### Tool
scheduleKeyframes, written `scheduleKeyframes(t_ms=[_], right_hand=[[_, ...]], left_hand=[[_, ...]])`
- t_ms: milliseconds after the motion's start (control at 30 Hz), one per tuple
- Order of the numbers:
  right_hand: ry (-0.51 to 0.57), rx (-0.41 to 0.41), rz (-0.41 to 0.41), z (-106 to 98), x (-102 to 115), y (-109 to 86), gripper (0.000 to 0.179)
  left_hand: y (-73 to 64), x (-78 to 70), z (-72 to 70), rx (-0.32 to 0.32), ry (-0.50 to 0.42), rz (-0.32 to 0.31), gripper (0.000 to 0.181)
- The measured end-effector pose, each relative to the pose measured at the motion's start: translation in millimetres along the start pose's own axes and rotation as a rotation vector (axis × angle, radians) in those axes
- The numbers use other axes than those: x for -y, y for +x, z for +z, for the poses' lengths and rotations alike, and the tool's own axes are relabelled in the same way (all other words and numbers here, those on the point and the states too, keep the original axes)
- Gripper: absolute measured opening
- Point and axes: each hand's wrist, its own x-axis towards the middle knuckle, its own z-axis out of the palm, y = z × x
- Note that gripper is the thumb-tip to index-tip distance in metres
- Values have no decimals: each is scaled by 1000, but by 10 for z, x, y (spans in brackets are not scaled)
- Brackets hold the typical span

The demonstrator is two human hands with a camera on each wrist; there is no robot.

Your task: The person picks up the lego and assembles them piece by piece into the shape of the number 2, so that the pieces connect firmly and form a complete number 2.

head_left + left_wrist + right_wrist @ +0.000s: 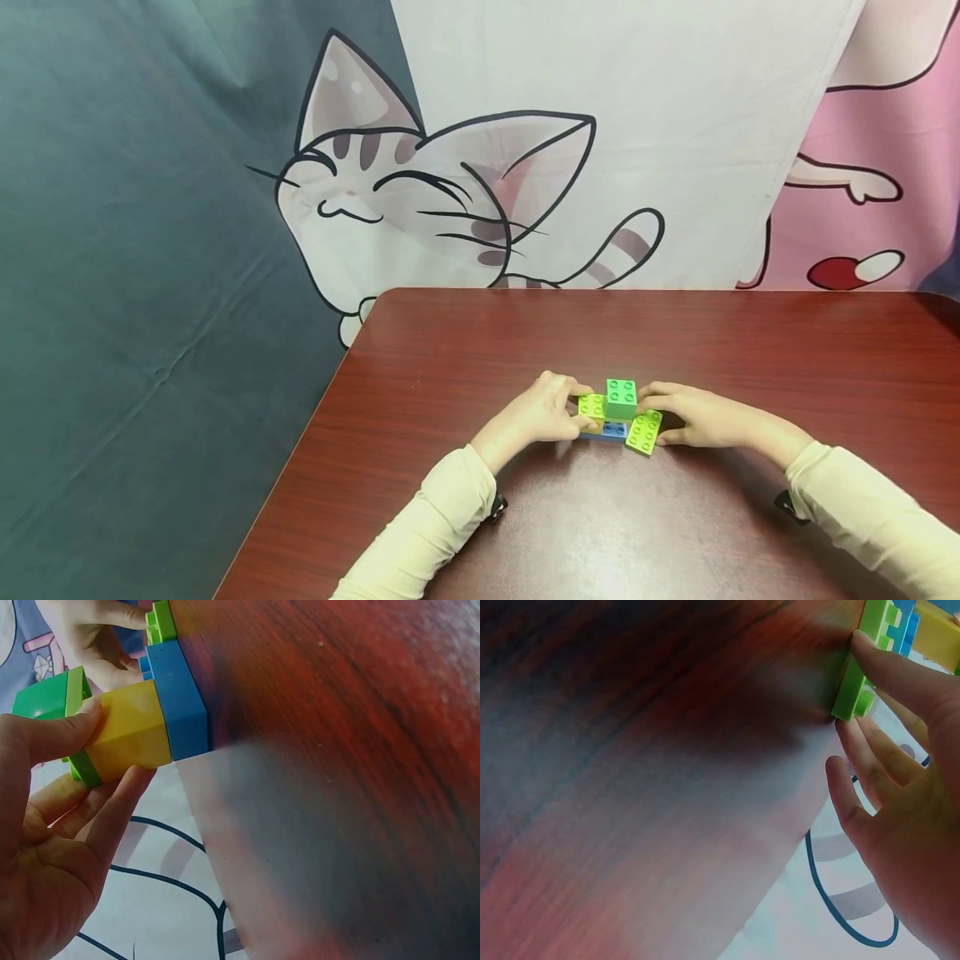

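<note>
My left hand (546,410) grips a small stack of toy building bricks with its thumb and fingers on opposite sides. In the left wrist view, the stack has a blue brick (182,705) at the bottom. A yellow brick (131,724) sits on it, then a thin lime layer (84,766) and a bright green brick (43,697) on top. Beside the stack's right end lies a flat lime brick (644,432), slanted, studs up, on the table. My right hand (705,417) holds this lime brick, thumb at its side and fingers at its far end.
The bricks are on a reddish-brown wooden table (450,358), whose far edge lies behind the hands. Beyond it hangs a cloth backdrop (675,108) with a cartoon cat. Dark wrist devices (497,507) show under the cream sleeves (450,500).
</note>
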Motion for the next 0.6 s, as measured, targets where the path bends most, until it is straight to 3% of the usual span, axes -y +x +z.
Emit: scheduleKeyframes(t_ms=[100, 367, 600], right_hand=[[16, -4, -4, 7, -2, -8, 38], [28, -39, -38, 9, 11, -38, 38], [34, -59, -60, 13, 14, -67, 36]], left_hand=[[-3, -3, 4, 4, -19, -7, 39], [0, 4, 11, 0, 39, 15, 44], [-10, 5, -4, -8, 13, 25, 43]])
